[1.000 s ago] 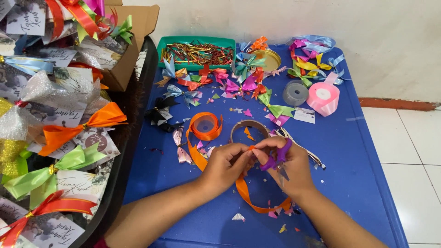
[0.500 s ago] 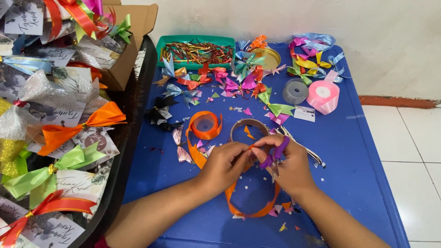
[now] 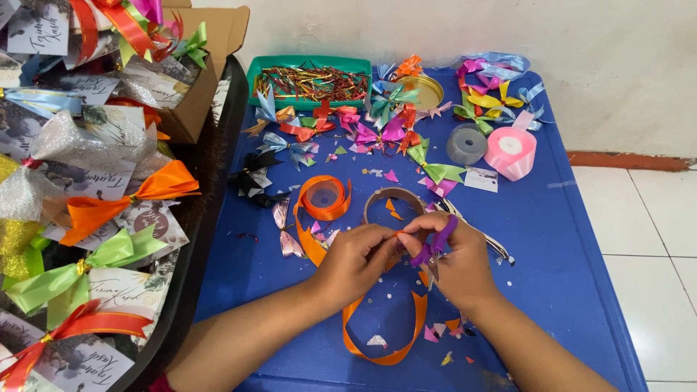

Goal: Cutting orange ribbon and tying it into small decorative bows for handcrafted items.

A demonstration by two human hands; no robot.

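Observation:
My left hand [image 3: 357, 263] and my right hand [image 3: 451, 261] meet over the middle of a blue table [image 3: 552, 239], both pinching an orange ribbon [image 3: 385, 348] between their fingertips. The ribbon hangs down in a loop toward the table's near edge and runs back to an orange ribbon roll [image 3: 324, 197]. A purple ribbon piece [image 3: 434, 243] is tucked across the fingers of my right hand. Scissors [image 3: 485, 238] lie partly hidden just behind my right hand.
A green tray [image 3: 255, 75] of coloured twist ties stands at the back. Several finished ribbon bows [image 3: 385, 127] lie scattered behind an empty roll ring [image 3: 392, 197]. A pink roll [image 3: 510, 152] and grey roll [image 3: 466, 143] sit right. Boxes of wrapped, bow-tied packages [image 3: 94, 218] fill the left.
The hanging orange ribbon loop has swung lower toward the near edge. Both hands stay together at the same spot, fingers working the ribbon.

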